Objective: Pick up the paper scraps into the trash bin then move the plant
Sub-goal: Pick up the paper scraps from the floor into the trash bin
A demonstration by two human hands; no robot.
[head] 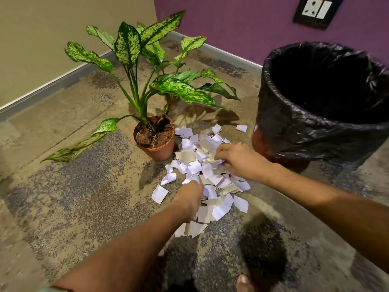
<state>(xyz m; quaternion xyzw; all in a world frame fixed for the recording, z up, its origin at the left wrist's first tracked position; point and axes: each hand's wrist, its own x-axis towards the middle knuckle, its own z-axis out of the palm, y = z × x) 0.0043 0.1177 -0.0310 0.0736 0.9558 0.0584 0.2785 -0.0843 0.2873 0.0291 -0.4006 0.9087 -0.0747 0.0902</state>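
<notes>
A heap of white paper scraps (207, 171) lies on the carpet between the plant and the bin. My right hand (237, 159) is on the far side of the heap, its fingers curled into scraps there. At the heap's near left side my left hand (189, 199) reaches in with fingers bent down among the scraps. The plant (147, 66) has speckled green leaves and stands in a terracotta pot (160, 150) just left of the heap. The trash bin (324, 102), lined with a black bag, stands at the right, open at the top.
A beige wall runs along the left and a purple wall with a socket plate (315, 11) along the back. One stray scrap (241, 128) lies near the bin's base. A long leaf (80, 144) droops to the floor at the left. My toe (244, 283) shows at the bottom edge.
</notes>
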